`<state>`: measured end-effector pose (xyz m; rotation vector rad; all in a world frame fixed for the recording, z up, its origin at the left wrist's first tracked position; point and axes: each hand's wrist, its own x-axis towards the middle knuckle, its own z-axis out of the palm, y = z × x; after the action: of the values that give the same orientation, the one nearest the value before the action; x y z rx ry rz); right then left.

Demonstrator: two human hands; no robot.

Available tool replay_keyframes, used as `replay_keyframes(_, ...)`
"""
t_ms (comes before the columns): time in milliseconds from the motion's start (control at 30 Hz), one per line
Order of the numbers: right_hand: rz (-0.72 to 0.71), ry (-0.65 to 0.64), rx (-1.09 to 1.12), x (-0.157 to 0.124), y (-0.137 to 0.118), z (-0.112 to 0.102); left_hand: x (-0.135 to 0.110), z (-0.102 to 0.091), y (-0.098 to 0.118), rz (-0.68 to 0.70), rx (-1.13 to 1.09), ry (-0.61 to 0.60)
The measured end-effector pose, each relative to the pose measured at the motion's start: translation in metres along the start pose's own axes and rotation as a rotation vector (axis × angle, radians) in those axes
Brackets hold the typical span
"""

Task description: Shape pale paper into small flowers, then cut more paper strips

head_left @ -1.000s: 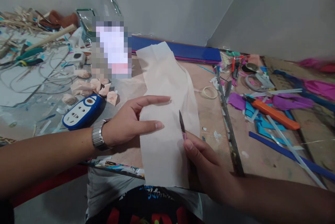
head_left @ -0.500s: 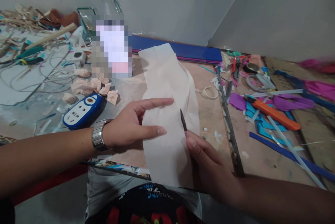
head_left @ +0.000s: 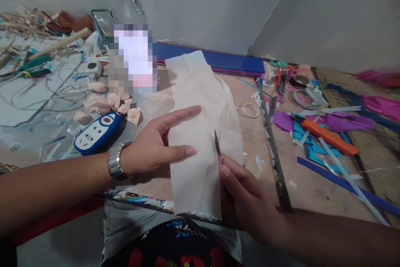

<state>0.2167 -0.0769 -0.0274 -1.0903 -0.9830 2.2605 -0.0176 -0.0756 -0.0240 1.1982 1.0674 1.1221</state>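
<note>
A long pale cream sheet of thin paper (head_left: 193, 179) lies lengthwise over the board, its lower end reaching the table's front edge. My left hand (head_left: 156, 144) rests on the sheet's left side with thumb and forefinger stretched apart. At the right side of the sheet, my right hand (head_left: 240, 183) is closed around scissors (head_left: 217, 144). One dark pointed blade shows above the paper, pointing away from me. The handles are mostly hidden in my fingers, and any second blade is out of sight under the sheet.
Left are a blue power strip (head_left: 98, 133), crumpled peach paper pieces (head_left: 114, 102) and a tall bottle (head_left: 128, 2). Blue sheets (head_left: 237, 63) lie along the wall. A tape ring (head_left: 251, 111), an orange cutter (head_left: 328, 134) and colourful scraps lie right.
My left forefinger has shifted slightly up and left on the paper. My right hand and the scissors have moved a little left, and the paper's lower right edge now lies further left.
</note>
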Motion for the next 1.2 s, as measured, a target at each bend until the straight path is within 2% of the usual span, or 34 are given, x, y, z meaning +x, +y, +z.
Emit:
replay_keyframes(167, 0.036, 0.033, 0.003, -0.0014, -0.0016, 0.0035, 0.0005, 0.0, 0.0016, 0.02, 0.056, -0.009)
replay_keyframes(433, 0.0, 0.044, -0.094, -0.0014, 0.0037, -0.0033, 0.0013, -0.0014, -0.0005, 0.067, 0.085, -0.076)
replay_keyframes(600, -0.007, 0.058, -0.1, -0.0023, -0.0003, -0.0004, 0.0008, -0.001, -0.0005, 0.016, 0.056, -0.067)
replay_keyframes(733, 0.008, 0.047, -0.098, -0.0012, -0.0016, 0.0005, 0.0012, -0.0009, -0.0005, 0.027, 0.063, -0.071)
replay_keyframes(967, -0.056, 0.07, -0.182, 0.0009, -0.0011, -0.0017, 0.0013, -0.0014, -0.0015, 0.022, 0.051, -0.078)
replay_keyframes(1200, -0.047, 0.025, -0.166, 0.0018, 0.0026, -0.0047, -0.001, -0.0003, -0.0003, -0.021, 0.033, -0.048)
